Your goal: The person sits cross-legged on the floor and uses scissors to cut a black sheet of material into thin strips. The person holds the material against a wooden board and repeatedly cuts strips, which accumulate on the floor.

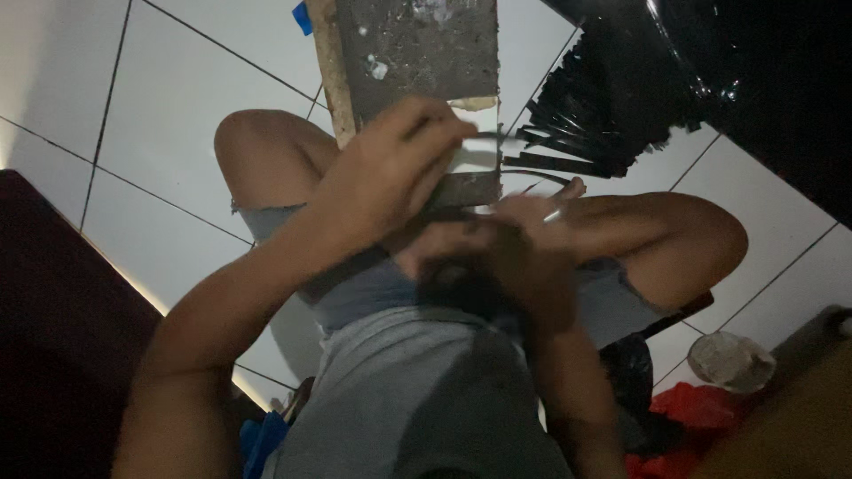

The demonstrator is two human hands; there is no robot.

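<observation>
Grey shirt front (417, 399) nearest, above cut-off denim shorts | left hand (390, 173) curled, fingers pinching thin pale strip (475, 151) against rough grey wooden-edged board (417, 53) between knees | right hand (510, 253) closed low by lap, its hold too dark to tell | black strips bundle (577, 124) on white tiled floor (177, 115) just beyond

Rough, matt grey slab (417, 53) with a wooden edge strip (330, 66); glossy white tiled floor (177, 115); shiny black plastic strips (577, 124); frayed denim cloth shorts (373, 288).
</observation>
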